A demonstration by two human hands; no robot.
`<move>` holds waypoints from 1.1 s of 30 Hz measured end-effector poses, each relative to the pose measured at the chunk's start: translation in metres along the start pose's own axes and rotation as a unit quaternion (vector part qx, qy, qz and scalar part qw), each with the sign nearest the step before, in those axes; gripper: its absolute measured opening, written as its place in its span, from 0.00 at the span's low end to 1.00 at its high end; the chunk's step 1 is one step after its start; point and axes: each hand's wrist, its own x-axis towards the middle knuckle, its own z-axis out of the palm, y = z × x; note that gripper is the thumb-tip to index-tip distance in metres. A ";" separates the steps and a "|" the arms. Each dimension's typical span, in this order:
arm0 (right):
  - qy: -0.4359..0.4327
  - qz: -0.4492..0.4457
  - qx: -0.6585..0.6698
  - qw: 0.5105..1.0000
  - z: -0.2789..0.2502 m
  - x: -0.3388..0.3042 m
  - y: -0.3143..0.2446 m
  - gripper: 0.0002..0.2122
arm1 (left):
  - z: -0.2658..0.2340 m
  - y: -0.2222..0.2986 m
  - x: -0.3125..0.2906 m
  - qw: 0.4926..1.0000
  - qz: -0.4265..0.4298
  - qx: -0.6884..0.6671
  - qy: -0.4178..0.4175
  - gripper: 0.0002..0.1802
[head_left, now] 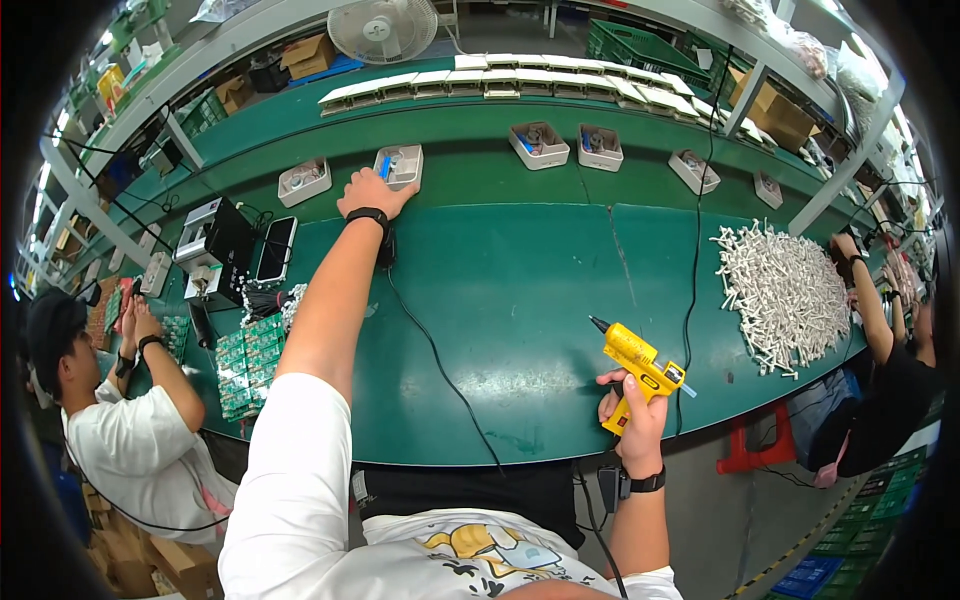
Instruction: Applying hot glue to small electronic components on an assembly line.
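Note:
My left hand point(376, 194) is stretched far forward to a small white tray point(408, 180), its thumb and fingers gripping the near side. Inside the tray are a blue part and some pale parts; my hand covers its near left corner. Close to the table's front edge, my right hand point(637, 415) is wrapped around the handle of a yellow hot glue gun point(640, 362). Its dark nozzle points up and left, and a clear glue stick point(689, 391) pokes out at the back. Both wrists wear black bands.
More white trays point(304, 183) stand along the green far strip. A large pile of white parts point(780, 295) lies at right. Green circuit boards point(250, 365), a phone point(277, 248) and a black box device point(215, 250) are at left. Black cables cross the table point(520, 300). People sit on both sides.

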 end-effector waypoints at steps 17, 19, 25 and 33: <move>-0.002 -0.010 -0.014 1.000 0.004 0.001 0.000 0.11 | 0.049 -0.018 0.022 0.972 0.229 -0.037 0.024 0.33; -0.013 -0.004 0.002 1.000 0.005 0.002 -0.001 0.11 | 0.045 -0.028 0.030 0.977 0.208 -0.043 -0.014 0.36; -0.002 -0.011 0.005 1.000 0.001 0.003 -0.004 0.11 | 0.001 0.011 0.000 0.997 0.056 0.039 -0.023 0.36; 0.000 0.001 0.017 1.000 0.003 0.006 -0.005 0.11 | 0.039 -0.018 0.036 0.991 0.104 -0.086 0.010 0.27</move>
